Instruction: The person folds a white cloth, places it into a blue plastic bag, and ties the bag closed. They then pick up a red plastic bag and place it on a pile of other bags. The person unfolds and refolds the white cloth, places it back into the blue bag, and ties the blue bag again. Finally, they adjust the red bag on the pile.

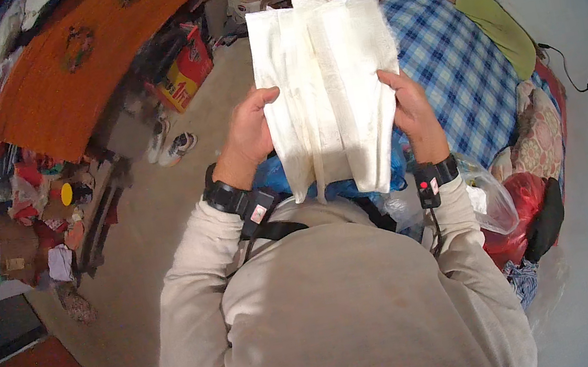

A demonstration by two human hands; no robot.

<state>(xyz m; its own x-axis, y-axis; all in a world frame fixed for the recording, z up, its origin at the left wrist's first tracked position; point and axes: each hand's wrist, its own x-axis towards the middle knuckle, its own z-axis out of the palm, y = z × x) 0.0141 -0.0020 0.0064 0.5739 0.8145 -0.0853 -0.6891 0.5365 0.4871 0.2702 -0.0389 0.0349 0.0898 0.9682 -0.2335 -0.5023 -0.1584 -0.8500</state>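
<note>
A bundle of white cloth strips (326, 94) is held up in front of me, its layers lying side by side and overlapping, with frayed upper edges. My left hand (249, 131) grips its left edge, thumb on the near face and the other fingers hidden behind. On the opposite edge, my right hand (413, 107) pinches the cloth in the same way. The strips hang down toward my lap, where a bit of blue plastic (274, 177) shows beneath them. Each wrist wears a black strap with a small box.
To the right lies a bed with a blue checked cover (447, 59), a green cloth (496, 28) and a red plastic bag (518, 217). An orange-brown wooden panel (96, 53) stands at the far left. Shoes (177, 148) and a red-yellow box (184, 70) rest on the floor.
</note>
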